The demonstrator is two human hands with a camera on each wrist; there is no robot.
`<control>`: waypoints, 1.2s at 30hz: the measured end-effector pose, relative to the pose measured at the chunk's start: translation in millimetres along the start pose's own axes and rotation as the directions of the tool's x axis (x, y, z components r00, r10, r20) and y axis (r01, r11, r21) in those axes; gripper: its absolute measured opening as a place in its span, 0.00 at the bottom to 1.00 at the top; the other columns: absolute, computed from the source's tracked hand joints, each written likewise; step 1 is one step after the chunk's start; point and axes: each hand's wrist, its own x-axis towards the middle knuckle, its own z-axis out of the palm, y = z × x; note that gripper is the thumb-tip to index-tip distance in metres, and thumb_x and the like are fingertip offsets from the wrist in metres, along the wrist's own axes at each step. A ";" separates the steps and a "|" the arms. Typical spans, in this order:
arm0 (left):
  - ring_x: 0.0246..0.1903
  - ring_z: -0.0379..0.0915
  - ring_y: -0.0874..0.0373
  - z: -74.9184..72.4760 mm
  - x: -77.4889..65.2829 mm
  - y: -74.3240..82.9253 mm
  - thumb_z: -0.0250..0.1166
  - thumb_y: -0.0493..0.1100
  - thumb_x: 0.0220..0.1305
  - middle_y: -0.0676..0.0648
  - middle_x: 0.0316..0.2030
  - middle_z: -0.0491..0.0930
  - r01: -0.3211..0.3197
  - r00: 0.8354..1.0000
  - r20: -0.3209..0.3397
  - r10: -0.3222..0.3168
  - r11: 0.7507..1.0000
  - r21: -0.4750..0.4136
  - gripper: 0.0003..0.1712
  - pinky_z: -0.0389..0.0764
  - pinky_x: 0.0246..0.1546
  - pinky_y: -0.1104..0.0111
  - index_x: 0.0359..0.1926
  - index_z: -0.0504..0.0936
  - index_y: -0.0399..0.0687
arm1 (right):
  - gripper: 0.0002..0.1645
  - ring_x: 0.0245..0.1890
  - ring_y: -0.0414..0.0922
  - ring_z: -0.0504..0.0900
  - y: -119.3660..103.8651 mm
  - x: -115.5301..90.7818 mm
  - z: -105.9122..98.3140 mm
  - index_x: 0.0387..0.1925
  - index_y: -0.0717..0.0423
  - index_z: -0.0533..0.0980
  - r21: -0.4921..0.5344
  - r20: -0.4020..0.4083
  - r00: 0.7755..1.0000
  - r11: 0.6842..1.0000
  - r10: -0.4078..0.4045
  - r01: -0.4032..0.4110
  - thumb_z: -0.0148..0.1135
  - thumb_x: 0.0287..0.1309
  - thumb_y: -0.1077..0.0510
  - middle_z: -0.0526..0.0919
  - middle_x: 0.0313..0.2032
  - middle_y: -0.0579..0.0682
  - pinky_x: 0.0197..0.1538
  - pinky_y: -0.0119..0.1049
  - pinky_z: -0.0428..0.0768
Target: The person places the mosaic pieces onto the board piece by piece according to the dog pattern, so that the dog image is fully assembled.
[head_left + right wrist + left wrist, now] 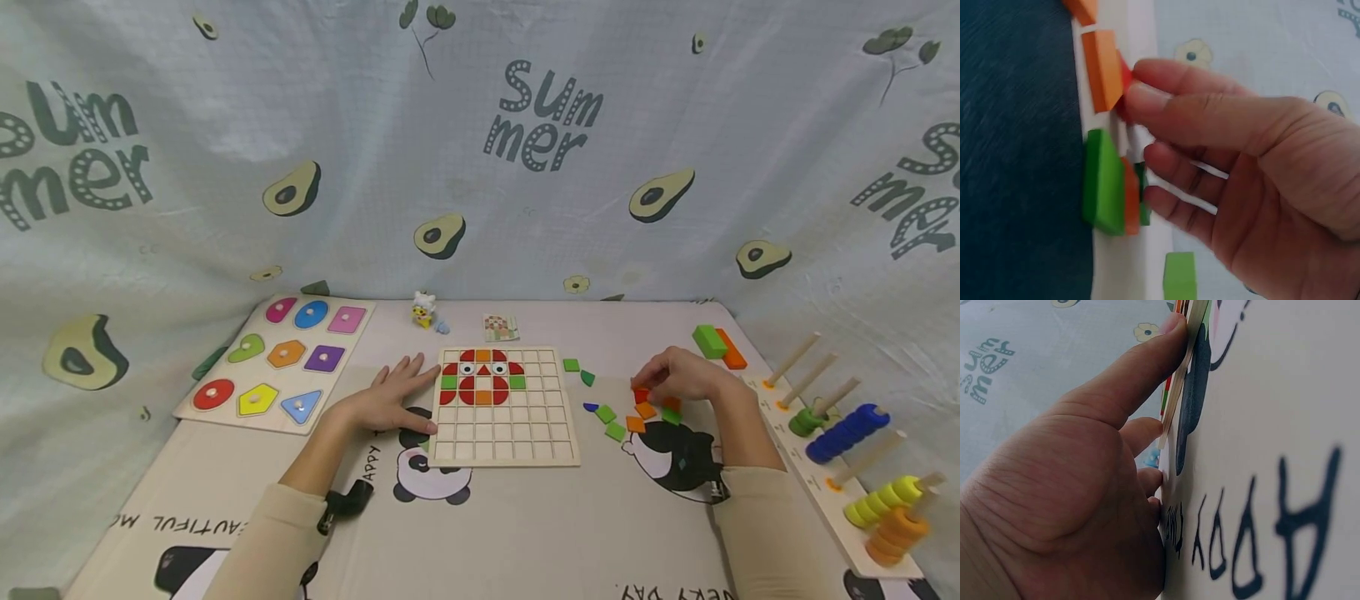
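My left hand (382, 404) rests flat with fingers spread at the left side of a wooden grid board (534, 432); its thumb and index fingertip touch the edge. Red, green, orange and eye-marked tiles form a figure in the board's upper left. To the right of the board, my right hand (678, 375) pinches a red tile (641, 396) between thumb and index finger, the other fingers loosely bent. Close around it lie an orange tile (1102, 70), a green tile (1105, 181) and several more loose pieces. A small blue piece (591, 407) lies nearer the board.
A shape puzzle board (270, 367) with knobbed pieces lies on the left. Behind the grid board are a picture card (501, 327) and a small figurine (423, 310). Green and orange blocks (708, 342) and a peg board with coloured rings (847, 442) line the right side.
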 end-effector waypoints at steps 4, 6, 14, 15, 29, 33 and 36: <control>0.74 0.22 0.42 -1.0 -0.1 0.6 0.67 0.71 0.49 0.42 0.76 0.35 0.003 1.000 0.000 -0.003 1.000 0.002 0.59 0.28 0.69 0.42 0.76 0.49 0.60 | 0.16 0.37 0.47 0.79 3.1 3.7 2.5 0.42 0.53 0.85 0.003 0.022 0.997 0.998 -0.068 0.068 0.69 0.50 0.67 0.85 0.40 0.49 0.42 0.35 0.81; 0.74 0.22 0.42 -1.3 -0.2 0.6 0.67 0.70 0.49 0.42 0.76 0.35 0.004 1.000 0.001 -0.004 1.000 -0.001 0.59 0.27 0.69 0.42 0.76 0.49 0.60 | 0.15 0.37 0.48 0.78 3.1 5.2 3.4 0.41 0.54 0.86 0.007 0.026 0.997 0.997 -0.078 0.077 0.69 0.50 0.67 0.85 0.39 0.49 0.41 0.36 0.81; 0.74 0.22 0.42 0.8 0.2 -1.0 0.66 0.71 0.48 0.43 0.76 0.35 0.002 1.000 -0.002 -0.002 1.000 0.000 0.59 0.28 0.69 0.42 0.76 0.49 0.60 | 0.12 0.34 0.50 0.76 2.3 8.5 7.1 0.35 0.57 0.80 0.073 0.028 0.999 0.997 -0.038 0.036 0.71 0.46 0.68 0.81 0.31 0.52 0.39 0.38 0.80; 0.74 0.22 0.42 1.0 0.3 -1.2 0.66 0.71 0.48 0.43 0.76 0.35 0.002 1.000 -0.002 -0.002 1.000 0.001 0.59 0.28 0.69 0.42 0.76 0.49 0.60 | 0.12 0.33 0.51 0.76 2.1 8.8 7.4 0.34 0.57 0.79 0.083 0.025 0.999 0.996 -0.037 0.035 0.71 0.46 0.68 0.82 0.31 0.52 0.38 0.38 0.80; 0.74 0.22 0.42 3.0 0.9 -0.9 0.67 0.71 0.48 0.43 0.76 0.35 -0.003 1.000 -0.003 0.003 1.000 -0.001 0.59 0.28 0.69 0.42 0.76 0.49 0.60 | 0.18 0.38 0.58 0.82 -40.3 26.7 25.7 0.52 0.60 0.80 0.255 -0.112 0.951 0.916 -0.289 0.308 0.62 0.63 0.57 0.83 0.48 0.57 0.40 0.44 0.83; 0.74 0.22 0.42 4.1 1.7 -1.6 0.66 0.72 0.48 0.44 0.76 0.35 -0.004 1.000 -0.004 0.004 1.000 0.006 0.60 0.27 0.69 0.43 0.76 0.49 0.61 | 0.18 0.34 0.56 0.84 -63.3 38.3 39.2 0.51 0.64 0.79 0.283 -0.073 0.948 0.905 -0.311 0.319 0.63 0.61 0.59 0.84 0.41 0.57 0.38 0.43 0.84; 0.74 0.23 0.43 4.4 2.1 -2.3 0.66 0.72 0.48 0.44 0.76 0.35 -0.006 1.000 -0.010 0.006 1.000 0.015 0.59 0.27 0.69 0.43 0.76 0.49 0.60 | 0.16 0.28 0.53 0.81 -81.6 49.3 51.0 0.49 0.63 0.81 0.231 -0.027 0.940 0.912 -0.341 0.338 0.63 0.61 0.60 0.85 0.34 0.56 0.34 0.40 0.83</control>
